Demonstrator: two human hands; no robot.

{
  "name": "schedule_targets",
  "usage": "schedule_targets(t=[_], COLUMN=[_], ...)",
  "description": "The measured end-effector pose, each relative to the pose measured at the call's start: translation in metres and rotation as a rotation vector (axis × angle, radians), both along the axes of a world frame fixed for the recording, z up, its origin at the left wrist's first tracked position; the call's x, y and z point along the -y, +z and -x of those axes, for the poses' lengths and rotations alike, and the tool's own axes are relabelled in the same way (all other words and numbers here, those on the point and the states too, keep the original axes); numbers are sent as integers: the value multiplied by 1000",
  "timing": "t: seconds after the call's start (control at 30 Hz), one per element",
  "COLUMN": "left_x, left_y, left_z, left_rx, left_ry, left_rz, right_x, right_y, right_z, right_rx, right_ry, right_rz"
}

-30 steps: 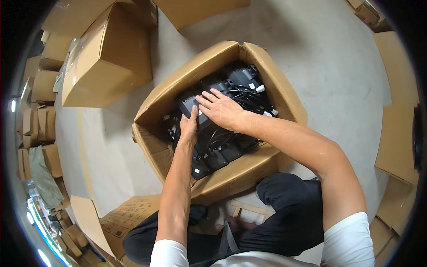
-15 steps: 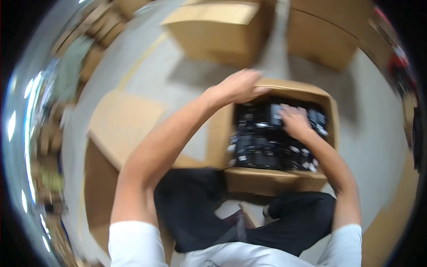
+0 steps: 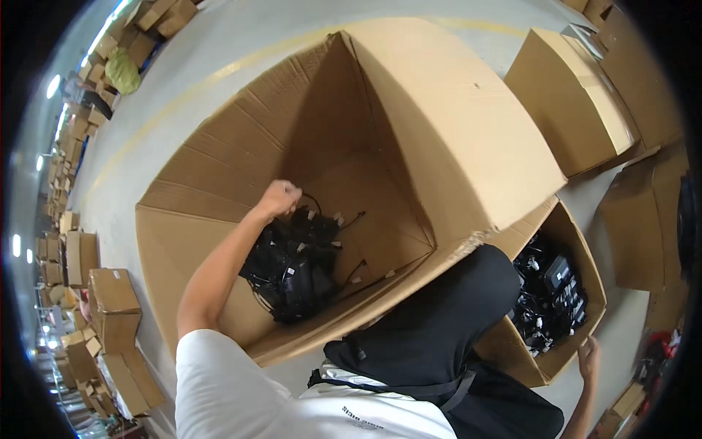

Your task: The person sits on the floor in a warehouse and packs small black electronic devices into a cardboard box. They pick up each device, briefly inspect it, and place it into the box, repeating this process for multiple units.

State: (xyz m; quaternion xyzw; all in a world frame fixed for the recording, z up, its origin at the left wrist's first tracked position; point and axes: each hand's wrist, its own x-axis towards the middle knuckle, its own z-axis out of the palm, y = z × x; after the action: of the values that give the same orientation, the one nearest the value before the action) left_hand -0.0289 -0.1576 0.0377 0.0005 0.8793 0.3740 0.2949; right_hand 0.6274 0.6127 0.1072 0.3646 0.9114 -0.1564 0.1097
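My left hand (image 3: pixel 281 198) is inside a large open cardboard box (image 3: pixel 468 124), its fingers closed on a black cable (image 3: pixel 311 198) that loops away from them. Just below it lies a tangled heap of black cabled electronic units (image 3: pixel 296 274) with small white connectors, against the box's near wall. At the lower right, my right hand (image 3: pixel 589 358) is beside the near right rim of a smaller open cardboard box (image 3: pixel 541 372). Its fingers show too small to read their grip. More black units (image 3: pixel 548 293) with cables and white plugs fill that smaller box.
A closed carton (image 3: pixel 570 102) stands beyond the large box at the upper right, with another brown box (image 3: pixel 632 227) at the right. Stacked cartons (image 3: pixel 115 307) line the left side. A yellow line (image 3: pixel 227 71) crosses the grey floor. My black-trousered leg (image 3: pixel 431 307) lies between the two boxes.
My view has swung left to the large box. My left hand has left the smaller box's rim and is inside the large one; my right hand has come out from among the black units.
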Motion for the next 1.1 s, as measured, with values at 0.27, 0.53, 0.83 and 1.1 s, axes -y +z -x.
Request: schedule_targets(t=[0.27, 0.53, 0.83, 1.1], left_x=[28, 7, 53, -29], left_y=[-113, -171, -67, 115], left_z=[-45, -92, -87, -103], left_rx=[32, -91, 123, 301], left_ry=[-228, -188, -436, -225], left_rz=[504, 722, 8, -102], right_x=[92, 96, 93, 105], right_y=[31, 27, 31, 26], right_z=[88, 84, 110, 45], right_rx=[303, 263, 250, 110], right_ry=[32, 38, 115, 27], right_rz=[313, 187, 102, 116])
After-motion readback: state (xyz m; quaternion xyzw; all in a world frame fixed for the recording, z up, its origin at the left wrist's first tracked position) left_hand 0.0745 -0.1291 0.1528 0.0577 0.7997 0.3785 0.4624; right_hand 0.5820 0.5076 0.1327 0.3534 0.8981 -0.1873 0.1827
